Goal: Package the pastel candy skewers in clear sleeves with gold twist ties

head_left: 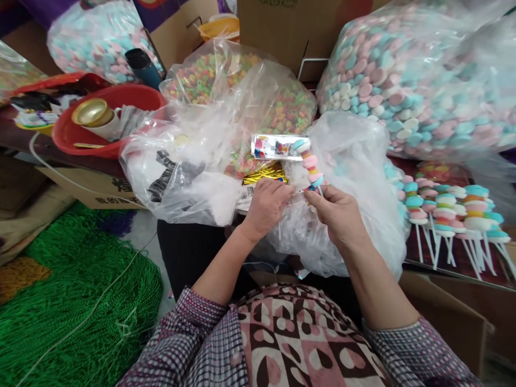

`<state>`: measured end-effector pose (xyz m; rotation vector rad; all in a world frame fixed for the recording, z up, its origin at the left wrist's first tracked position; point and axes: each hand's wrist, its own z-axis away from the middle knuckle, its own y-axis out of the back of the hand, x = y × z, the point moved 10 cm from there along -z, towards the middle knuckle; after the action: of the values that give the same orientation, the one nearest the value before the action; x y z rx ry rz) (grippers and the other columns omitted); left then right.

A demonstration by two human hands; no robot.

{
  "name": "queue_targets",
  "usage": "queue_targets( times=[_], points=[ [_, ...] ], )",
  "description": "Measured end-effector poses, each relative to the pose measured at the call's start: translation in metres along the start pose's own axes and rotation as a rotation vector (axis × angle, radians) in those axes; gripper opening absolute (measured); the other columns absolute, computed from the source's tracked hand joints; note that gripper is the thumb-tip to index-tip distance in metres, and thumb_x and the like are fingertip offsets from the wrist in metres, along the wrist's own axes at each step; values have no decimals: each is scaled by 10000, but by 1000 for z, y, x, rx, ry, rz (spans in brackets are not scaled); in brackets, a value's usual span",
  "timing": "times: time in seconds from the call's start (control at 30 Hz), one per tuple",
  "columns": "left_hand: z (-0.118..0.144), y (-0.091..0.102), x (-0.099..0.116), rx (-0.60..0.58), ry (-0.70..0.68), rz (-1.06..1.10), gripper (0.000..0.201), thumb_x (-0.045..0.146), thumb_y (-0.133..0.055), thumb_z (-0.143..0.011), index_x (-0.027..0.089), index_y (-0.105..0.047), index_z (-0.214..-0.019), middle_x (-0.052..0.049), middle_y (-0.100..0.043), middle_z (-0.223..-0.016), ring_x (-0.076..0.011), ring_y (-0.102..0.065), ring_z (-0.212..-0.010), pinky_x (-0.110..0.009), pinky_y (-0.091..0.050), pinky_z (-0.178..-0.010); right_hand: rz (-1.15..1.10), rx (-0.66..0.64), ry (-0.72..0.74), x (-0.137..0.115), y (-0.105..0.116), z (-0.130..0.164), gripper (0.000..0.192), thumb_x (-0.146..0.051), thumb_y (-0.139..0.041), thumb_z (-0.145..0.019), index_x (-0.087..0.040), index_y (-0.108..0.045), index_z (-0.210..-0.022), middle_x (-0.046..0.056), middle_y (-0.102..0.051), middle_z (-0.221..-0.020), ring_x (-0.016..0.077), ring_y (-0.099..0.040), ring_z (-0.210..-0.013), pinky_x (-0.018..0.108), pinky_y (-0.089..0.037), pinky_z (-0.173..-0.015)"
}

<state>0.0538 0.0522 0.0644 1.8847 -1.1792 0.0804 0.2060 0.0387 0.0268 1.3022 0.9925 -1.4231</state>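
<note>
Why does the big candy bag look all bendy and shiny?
Head view: the wide lens curves the edges, so the candy bag bulges; light glares white off its plastic; the hands and the candy stick in the middle stay sharp.

**Candy skewer taking shape amid heaps of sweets**

A person's left hand and right hand are pinching the base of a candy skewer, which is rising tilted between them above a clear plastic bag. Finished skewers are lying in a row to the right, while a red basin is sitting at left beside bags of multicoloured candy.
</note>
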Motion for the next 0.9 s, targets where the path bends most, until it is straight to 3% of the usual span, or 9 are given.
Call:
queue_targets(
  times=[0.13,0.27,0.4,0.57,0.73,0.9],
  points=[
    [5,-12,-18,-149,347,360,281,405,-644,-870,186,-622,-1045,-15,-660,-861,-175,-580,-822,-309,-445,-799,-88,64,23,3,7,1,227,-362,-789,-664,-197,-633,-648,-73,-445,-543,72,-308,-482,242,-258,-465],
    [13,-20,-23,-253,566,636,251,416,-611,-860,187,-568,-765,26,-578,-728,-134,-522,-715,-254,-411,-674,-95,120,70,3,13,8,317,-447,-786,-697,-205,-593,-631,-67,-445,-550,75,-321,-481,240,-260,-460],
    [12,-16,-19,-261,579,673,356,484,-497,-907,195,-539,-704,28,-515,-643,-127,-474,-651,-254,-383,-632,-129,137,60,5,11,16,421,-560,-748,-729,-207,-551,-613,-67,-391,-535,70,-266,-466,243,-210,-437],
    [5,-15,-6,-332,453,617,372,461,-520,-893,190,-506,-638,17,-509,-637,-126,-465,-653,-257,-382,-640,-214,34,-47,7,4,19,366,-475,-839,-625,-193,-643,-754,-71,-439,-567,47,-215,-445,233,-138,-419],
    [19,-29,-18,-294,634,785,265,452,-616,-846,191,-573,-831,34,-560,-710,-104,-490,-616,-239,-403,-621,-306,156,9,8,17,19,440,-434,-877,-598,-198,-507,-566,-91,-368,-488,38,-231,-421,228,-140,-412],
    [27,-31,-28,-218,691,769,416,569,-515,-898,195,-510,-714,49,-456,-583,-92,-413,-523,-244,-378,-556,-268,220,27,15,20,20,506,-547,-832,-655,-204,-478,-540,-82,-355,-471,53,-265,-428,241,-170,-412]
  ],
)
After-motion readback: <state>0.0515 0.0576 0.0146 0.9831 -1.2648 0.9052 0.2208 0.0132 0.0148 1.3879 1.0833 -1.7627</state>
